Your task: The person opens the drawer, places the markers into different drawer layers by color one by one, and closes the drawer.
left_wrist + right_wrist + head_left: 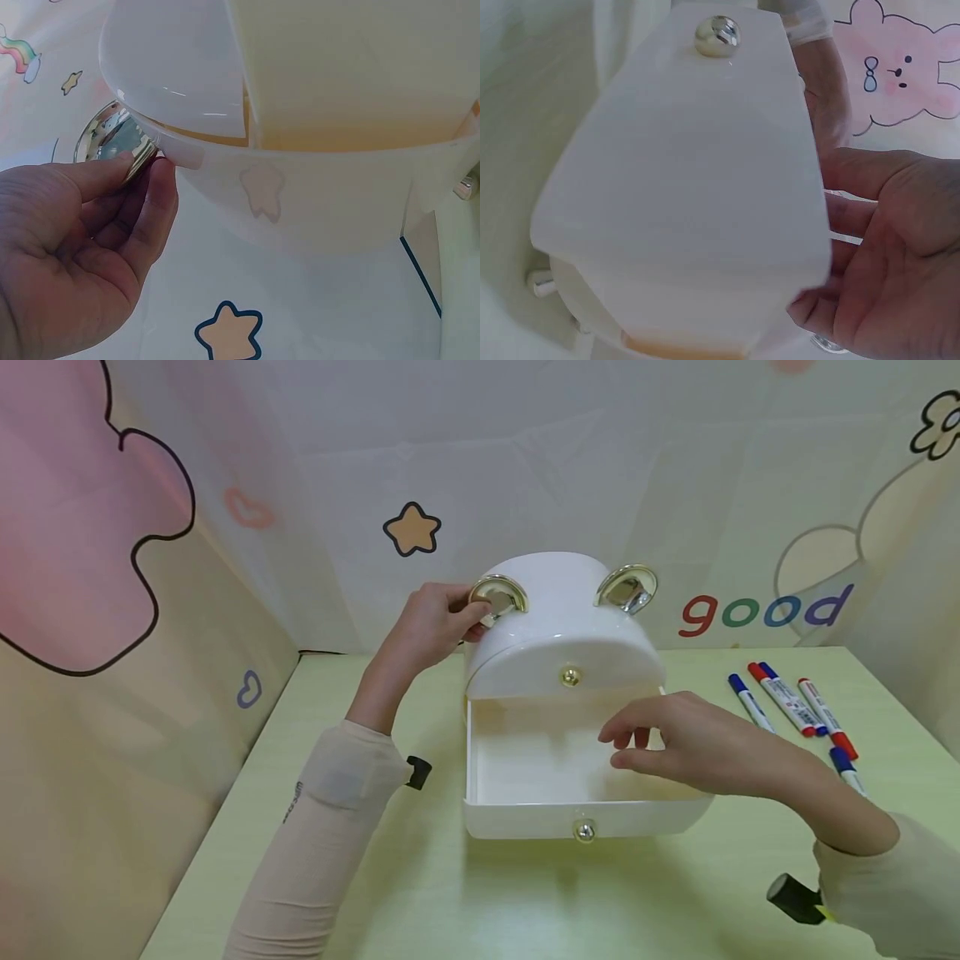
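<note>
Both hands were at the white box [543,606]: the left hand [433,627] pinched its gold ear [498,590] between thumb and fingers, while the right hand [678,739] was loosely bent, thumb apart from the fingertips, holding nothing. Bracing the box seemed the left hand's job; a firm but gentle pinch looked wise, since pulling on the ear could have tipped or twisted the box. For the right hand, working from above with the wrist lifted clear of the rim seemed best, as a knock could have shifted the drawer [517,821]. The box's body rose just to the right of the left hand, and the pulled-out drawer lay below the right hand's fingers; whether that hand touched the rim could not be told.
</note>
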Tool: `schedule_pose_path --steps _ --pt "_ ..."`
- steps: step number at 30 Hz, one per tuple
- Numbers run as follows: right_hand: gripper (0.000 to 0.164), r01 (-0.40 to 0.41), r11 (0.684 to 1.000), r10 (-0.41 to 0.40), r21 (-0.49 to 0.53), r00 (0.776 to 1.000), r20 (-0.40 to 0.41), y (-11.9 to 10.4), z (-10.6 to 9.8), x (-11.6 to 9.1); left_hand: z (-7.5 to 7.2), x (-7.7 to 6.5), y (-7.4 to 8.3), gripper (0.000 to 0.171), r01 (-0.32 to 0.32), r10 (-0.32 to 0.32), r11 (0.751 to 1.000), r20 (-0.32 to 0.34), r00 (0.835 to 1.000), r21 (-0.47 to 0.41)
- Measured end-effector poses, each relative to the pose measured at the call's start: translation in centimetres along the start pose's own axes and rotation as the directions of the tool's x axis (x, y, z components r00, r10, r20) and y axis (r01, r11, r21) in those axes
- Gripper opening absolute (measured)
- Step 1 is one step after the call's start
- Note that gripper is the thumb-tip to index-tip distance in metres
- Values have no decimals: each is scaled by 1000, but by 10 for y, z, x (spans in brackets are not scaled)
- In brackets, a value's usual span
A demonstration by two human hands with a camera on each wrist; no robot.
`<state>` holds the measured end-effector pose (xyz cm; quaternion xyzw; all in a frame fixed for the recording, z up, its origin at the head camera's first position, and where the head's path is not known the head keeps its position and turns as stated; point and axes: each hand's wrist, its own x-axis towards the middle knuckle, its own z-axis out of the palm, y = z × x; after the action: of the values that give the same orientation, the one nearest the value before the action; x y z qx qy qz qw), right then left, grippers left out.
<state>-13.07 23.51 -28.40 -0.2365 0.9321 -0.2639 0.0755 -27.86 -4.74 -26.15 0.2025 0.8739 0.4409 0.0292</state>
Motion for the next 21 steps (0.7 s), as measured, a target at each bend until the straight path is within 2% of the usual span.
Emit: schedule_pose_path --steps 3,13,21 --pt "24 -25 1000 25 -2 999 -38 3 -7 -6 0 0 0 20 -5 5 1000 -3 1000 0" --pt "21 -51 988 22 -144 979 -201 21 -32 -27 0 0 0 19 -14 14 1000 -6 1000 -8" --pt "19 -128 974 77 -186 963 -258 34 -48 -43 0 0 0 20 -4 4 1000 -3 1000 -20"
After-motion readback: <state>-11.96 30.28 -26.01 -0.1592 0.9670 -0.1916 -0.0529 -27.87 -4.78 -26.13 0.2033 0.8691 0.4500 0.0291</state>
